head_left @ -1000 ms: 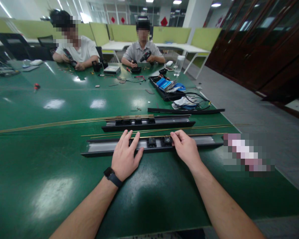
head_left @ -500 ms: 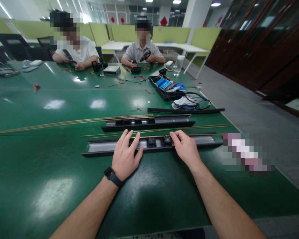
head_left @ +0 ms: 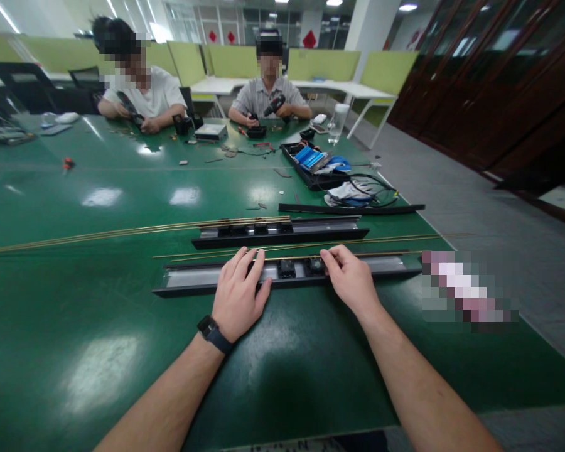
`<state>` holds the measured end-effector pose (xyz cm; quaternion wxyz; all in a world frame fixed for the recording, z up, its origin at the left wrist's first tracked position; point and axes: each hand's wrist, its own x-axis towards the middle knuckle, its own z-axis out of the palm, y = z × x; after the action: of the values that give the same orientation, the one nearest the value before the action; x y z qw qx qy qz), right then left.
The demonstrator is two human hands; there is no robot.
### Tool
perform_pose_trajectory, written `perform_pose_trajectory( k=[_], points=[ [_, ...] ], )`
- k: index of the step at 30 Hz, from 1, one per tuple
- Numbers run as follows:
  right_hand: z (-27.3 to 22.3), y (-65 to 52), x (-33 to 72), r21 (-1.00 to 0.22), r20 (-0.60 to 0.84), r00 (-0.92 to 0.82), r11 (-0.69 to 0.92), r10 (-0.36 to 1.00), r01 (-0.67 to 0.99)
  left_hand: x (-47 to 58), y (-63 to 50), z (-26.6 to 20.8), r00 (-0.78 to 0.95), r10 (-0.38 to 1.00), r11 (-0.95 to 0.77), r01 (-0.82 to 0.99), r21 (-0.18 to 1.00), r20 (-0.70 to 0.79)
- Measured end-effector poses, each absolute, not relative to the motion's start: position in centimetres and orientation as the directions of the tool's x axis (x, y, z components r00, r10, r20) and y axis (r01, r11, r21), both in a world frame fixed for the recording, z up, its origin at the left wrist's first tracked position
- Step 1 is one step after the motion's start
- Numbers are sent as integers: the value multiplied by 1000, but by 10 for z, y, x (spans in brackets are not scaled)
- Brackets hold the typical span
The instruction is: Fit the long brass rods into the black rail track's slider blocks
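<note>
A black channel with a pale inner strip (head_left: 191, 277) lies across the green table before me. Small black square blocks (head_left: 287, 269) sit inside it. My left hand (head_left: 239, 282) rests across the channel, fingers stretched over its far edge and thumb at its near wall. At the far edge, the thumb and forefinger of my right hand (head_left: 351, 276) are pinched on a thin brass rod (head_left: 294, 258), beside the right-hand block. More thin brass rods (head_left: 381, 240) lie just beyond. What is under my left palm is hidden.
A second black channel (head_left: 282, 239) lies farther off, long brass rods (head_left: 98, 233) over it. Behind are a black strip (head_left: 353, 209), white gloves (head_left: 351, 193) and a black tray (head_left: 320, 183). Two people work across the table, one holding a drill (head_left: 275, 105).
My left hand's fingers have drawn slightly closer together. My right hand stays almost still at the rod. Across the table, the person on the left has shifted their head a little.
</note>
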<state>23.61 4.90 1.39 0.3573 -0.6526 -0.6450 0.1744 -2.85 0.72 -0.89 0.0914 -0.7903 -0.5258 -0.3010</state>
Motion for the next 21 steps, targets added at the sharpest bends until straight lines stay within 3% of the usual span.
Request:
perform_pose_trajectory(
  k=[21],
  points=[
    [13, 51, 236, -688, 230, 124, 70, 965, 722, -27, 6, -7, 273, 781, -424, 892, 156, 562]
  ],
)
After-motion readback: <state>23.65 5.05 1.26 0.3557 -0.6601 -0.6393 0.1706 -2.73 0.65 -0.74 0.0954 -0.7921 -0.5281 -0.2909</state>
